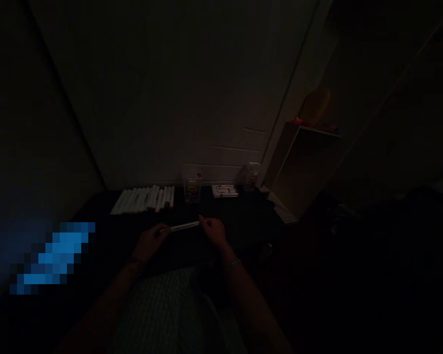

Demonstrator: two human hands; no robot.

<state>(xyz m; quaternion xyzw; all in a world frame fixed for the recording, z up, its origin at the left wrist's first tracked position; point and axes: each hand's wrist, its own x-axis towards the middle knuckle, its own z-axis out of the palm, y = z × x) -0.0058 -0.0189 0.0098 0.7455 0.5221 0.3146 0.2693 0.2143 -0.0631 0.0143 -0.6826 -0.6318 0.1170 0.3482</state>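
Our two hands are apart, with one slim white marker [184,226] stretched between them above the near middle of the dark tabletop [251,216]. The left hand [147,243] has its fingers closed on the marker's left end; the right hand [214,231] pinches the other end, thumb uppermost. The marker tilts slightly, its right end farther off, and the light is too dim for us to tell whether it is capped.

From the left, we have a bright blue blurred patch [59,255], whose nature we cannot tell. Next, on the far left of the tabletop, lies a row of white markers [140,199], side by side, with a few coloured ends toward us. Just right of the row stands a clear container [192,191], then a flat pack of pens [225,191], and at the far right a second clear container [252,177], near a tall box-like cabinet [299,167].

We judge the step in hand to be handling this single marker at both ends. Any next move, we think, calls for one hand to keep it steady while the other turns, pulls or lets go, all by poor light.
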